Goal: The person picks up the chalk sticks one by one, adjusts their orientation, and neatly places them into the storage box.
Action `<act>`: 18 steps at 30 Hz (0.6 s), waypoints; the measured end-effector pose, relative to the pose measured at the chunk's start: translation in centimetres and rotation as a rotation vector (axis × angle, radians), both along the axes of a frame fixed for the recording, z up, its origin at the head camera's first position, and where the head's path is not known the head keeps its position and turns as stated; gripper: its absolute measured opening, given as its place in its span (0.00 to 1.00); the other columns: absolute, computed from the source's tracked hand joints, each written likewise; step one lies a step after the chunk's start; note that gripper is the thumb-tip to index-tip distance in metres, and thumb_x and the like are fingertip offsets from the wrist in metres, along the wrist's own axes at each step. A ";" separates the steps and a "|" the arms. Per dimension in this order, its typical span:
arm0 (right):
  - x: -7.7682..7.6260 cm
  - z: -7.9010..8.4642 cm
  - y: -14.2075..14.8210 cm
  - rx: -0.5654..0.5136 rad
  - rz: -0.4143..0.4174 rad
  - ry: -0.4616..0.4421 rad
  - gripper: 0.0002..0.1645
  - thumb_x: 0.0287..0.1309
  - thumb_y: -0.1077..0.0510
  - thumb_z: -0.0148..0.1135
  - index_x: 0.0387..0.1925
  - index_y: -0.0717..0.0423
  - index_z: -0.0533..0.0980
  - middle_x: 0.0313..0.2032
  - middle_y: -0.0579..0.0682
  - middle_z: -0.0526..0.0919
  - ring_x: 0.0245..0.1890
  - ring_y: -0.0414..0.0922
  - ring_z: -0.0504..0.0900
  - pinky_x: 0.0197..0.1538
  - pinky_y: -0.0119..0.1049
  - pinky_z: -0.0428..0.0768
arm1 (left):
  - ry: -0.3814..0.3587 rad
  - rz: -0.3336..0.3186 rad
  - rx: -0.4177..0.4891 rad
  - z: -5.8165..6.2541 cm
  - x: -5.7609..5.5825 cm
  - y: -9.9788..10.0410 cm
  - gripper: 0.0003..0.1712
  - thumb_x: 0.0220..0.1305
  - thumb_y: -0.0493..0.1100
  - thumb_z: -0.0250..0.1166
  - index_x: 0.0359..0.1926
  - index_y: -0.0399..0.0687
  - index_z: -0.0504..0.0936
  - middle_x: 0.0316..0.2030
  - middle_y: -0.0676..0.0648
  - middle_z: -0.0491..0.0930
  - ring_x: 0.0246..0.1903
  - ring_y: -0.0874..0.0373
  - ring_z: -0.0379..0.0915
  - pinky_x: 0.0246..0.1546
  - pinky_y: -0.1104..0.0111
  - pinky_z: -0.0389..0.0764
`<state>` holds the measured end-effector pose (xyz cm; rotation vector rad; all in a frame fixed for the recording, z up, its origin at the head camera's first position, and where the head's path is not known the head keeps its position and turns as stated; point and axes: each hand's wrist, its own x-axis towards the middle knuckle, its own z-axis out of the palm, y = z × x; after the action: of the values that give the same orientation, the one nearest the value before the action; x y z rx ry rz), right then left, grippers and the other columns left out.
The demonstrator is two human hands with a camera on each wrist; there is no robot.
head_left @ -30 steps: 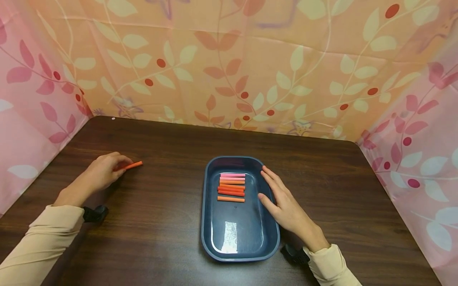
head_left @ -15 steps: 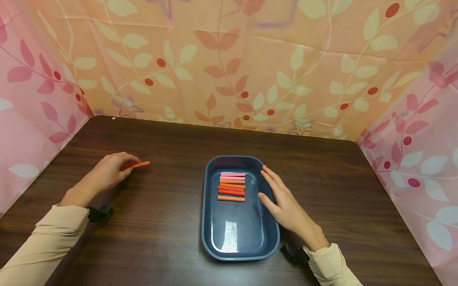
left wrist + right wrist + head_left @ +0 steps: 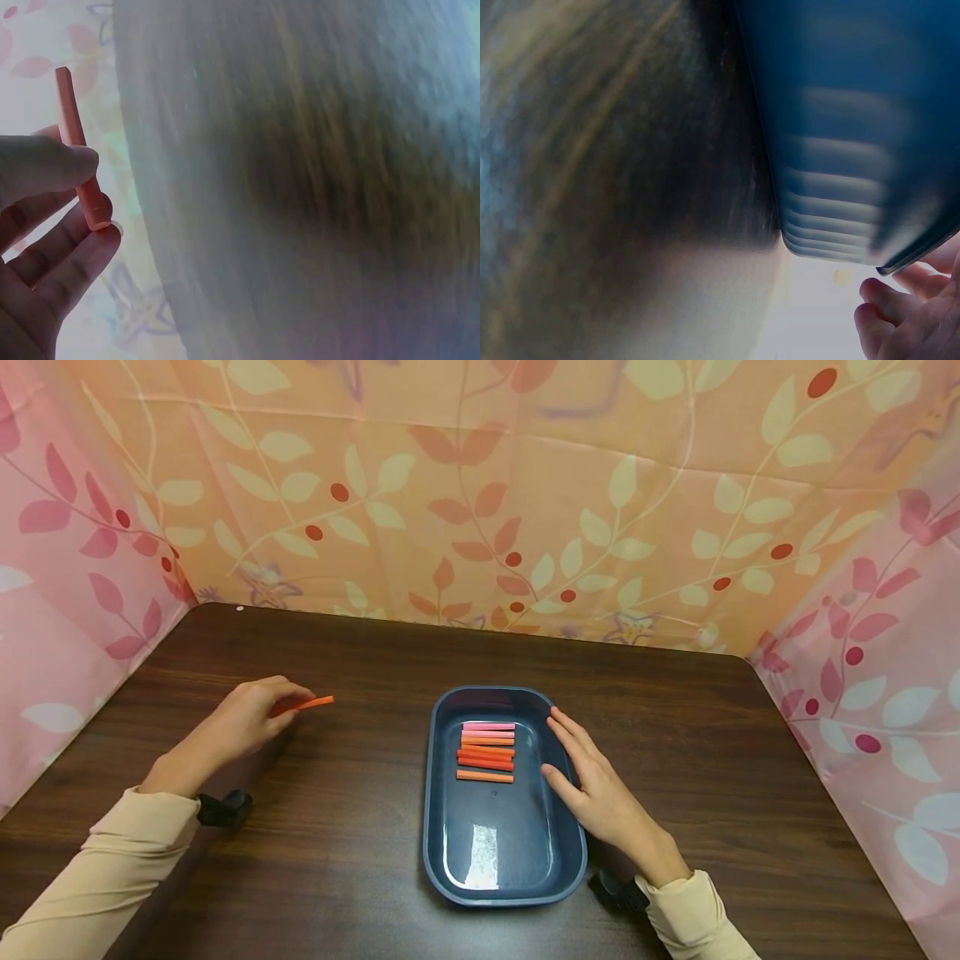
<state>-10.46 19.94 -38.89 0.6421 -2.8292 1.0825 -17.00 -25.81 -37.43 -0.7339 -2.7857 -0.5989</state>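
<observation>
In the head view my left hand (image 3: 255, 718) is over the left part of the table, pinching an orange crayon-like stick (image 3: 322, 702). Close up in the left wrist view, the stick (image 3: 73, 120) is faceted, with my thumb across its middle and fingertips near its lower end. Several pink, orange and red sticks (image 3: 486, 758) lie roughly parallel inside a dark blue tray (image 3: 431, 810). My right hand (image 3: 600, 793) rests on the tray's right rim, fingers extended and thumb over the inside. The right wrist view shows the tray's outer wall (image 3: 832, 45) beside my fingertips (image 3: 889, 300).
Beneath everything is a dark wood-grain table (image 3: 337, 827). A floral curtain (image 3: 480, 527) hangs behind its far edge and along both sides. A small white spot (image 3: 240, 608) marks the far left corner.
My left hand has moved to the right with the orange stick, toward the tray. The right hand, the tray and the sticks in it have stayed in place.
</observation>
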 end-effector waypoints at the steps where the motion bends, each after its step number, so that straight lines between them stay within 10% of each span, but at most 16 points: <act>1: 0.0 0.0 0.0 0.000 0.000 -0.001 0.40 0.68 0.56 0.58 0.75 0.60 0.55 0.77 0.55 0.52 0.75 0.58 0.57 0.70 0.64 0.61 | 0.010 -0.003 -0.001 0.0 0.0 0.1 0.15 0.49 0.27 0.73 0.41 0.37 0.87 0.31 0.44 0.83 0.28 0.53 0.76 0.31 0.58 0.77; 18: 0.0 -0.1 0.0 0.002 -0.003 0.002 0.40 0.68 0.56 0.58 0.75 0.61 0.55 0.77 0.55 0.52 0.75 0.58 0.57 0.70 0.64 0.60 | 0.044 -0.038 0.031 1.1 0.8 2.8 0.17 0.49 0.26 0.73 0.43 0.38 0.87 0.30 0.46 0.82 0.27 0.56 0.74 0.28 0.62 0.76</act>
<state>-10.43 19.97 -38.94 0.6380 -2.8292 1.0779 -16.16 -23.02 -36.30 -0.7850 -2.7222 -0.6236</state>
